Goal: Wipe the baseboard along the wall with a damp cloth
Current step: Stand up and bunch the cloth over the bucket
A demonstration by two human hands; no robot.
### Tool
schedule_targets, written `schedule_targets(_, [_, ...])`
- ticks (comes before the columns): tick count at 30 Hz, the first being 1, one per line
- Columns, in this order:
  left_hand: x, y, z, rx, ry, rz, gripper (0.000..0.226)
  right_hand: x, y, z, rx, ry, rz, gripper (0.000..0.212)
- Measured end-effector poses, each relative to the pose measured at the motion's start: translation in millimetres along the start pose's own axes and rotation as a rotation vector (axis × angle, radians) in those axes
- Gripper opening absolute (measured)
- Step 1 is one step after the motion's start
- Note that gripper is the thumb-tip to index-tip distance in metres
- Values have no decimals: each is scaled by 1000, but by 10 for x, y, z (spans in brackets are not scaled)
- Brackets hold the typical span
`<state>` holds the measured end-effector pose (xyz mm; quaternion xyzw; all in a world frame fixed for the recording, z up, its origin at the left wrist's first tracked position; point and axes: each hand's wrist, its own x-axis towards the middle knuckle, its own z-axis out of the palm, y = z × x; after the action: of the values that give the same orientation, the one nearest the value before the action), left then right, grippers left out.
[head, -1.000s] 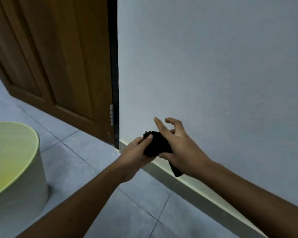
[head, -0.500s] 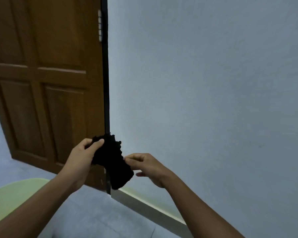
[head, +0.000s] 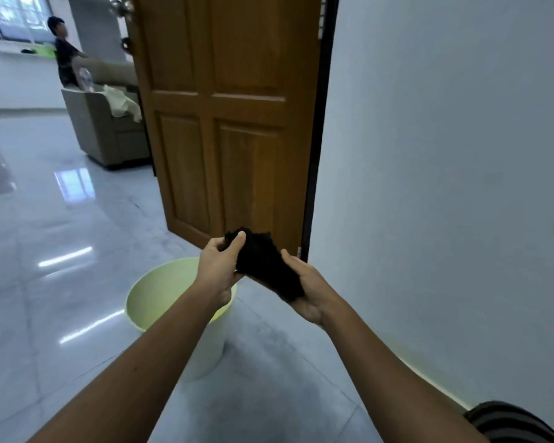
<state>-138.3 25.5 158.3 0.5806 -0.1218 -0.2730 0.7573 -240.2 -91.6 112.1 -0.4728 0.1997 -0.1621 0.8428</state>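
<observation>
A bunched black cloth (head: 264, 265) is held between both hands at chest height, in front of the open wooden door. My left hand (head: 219, 266) pinches its upper left end with thumb and fingers. My right hand (head: 309, 287) cups the lower end from below, palm up. The pale baseboard (head: 429, 374) runs along the foot of the white wall at lower right, partly hidden by my right forearm. Neither hand touches the baseboard.
A light green bucket (head: 147, 292) stands on the glossy tiled floor under my left forearm. The brown door (head: 234, 123) stands open beside the wall. Beyond it are a grey armchair (head: 109, 135) and a seated person (head: 66, 54) by a window.
The view has lifted and swung left, away from the baseboard, bringing the bucket, door and room into sight. Both hands rose with the cloth and my right hand turned palm up beneath it.
</observation>
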Motion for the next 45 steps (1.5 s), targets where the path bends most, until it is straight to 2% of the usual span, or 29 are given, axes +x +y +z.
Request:
schedule_targets(3, [52, 82, -231, 23, -103, -89, 33, 74, -12, 169, 81, 10, -17, 54])
schedule_targets(5, [51, 151, -369, 65, -215, -142, 31, 85, -70, 257, 0, -10, -23, 66])
schedule_targets(9, [131, 208, -612, 64, -309, -122, 44, 5, -278, 450, -242, -49, -27, 47])
schedule_targets(12, [184, 203, -682, 206, -330, -121, 57, -50, -332, 562, -344, 18, -58, 33])
schedule_targets(15, [255, 136, -604, 288, -304, -117, 58, -93, -365, 549, -496, 91, -125, 23])
schedule_targets(17, [300, 38, -476, 165, -305, -106, 55, -111, -434, 501, -546, 145, -165, 18])
schedule_targets(21, [377, -118, -181, -99, -231, -131, 32, 38, -468, 411, -638, 321, -246, 18])
schedule_targets(25, [495, -224, -69, -26, -37, -121, 26, 305, -354, 313, -951, 448, -373, 28])
schedule_targets(27, [585, -306, -103, 67, 84, -81, 19, 450, -243, 286, -1025, 504, -389, 32])
schedule_targets(32, [931, -711, -449, 553, 281, 103, 25, 942, 340, 175, -1010, 557, -257, 35])
schedule_targets(40, [1632, -1362, -796, 838, 307, 45, 30, 1622, 1150, -154, -888, 533, -77, 37])
schedule_targets(42, [1881, -1535, -893, 912, 273, -27, 30, 1810, 1380, -237, -861, 517, -27, 35])
schedule_targets(45, [2125, -1780, -1002, 808, 39, -212, 31, 1938, 1706, -274, -727, 517, 49, 34])
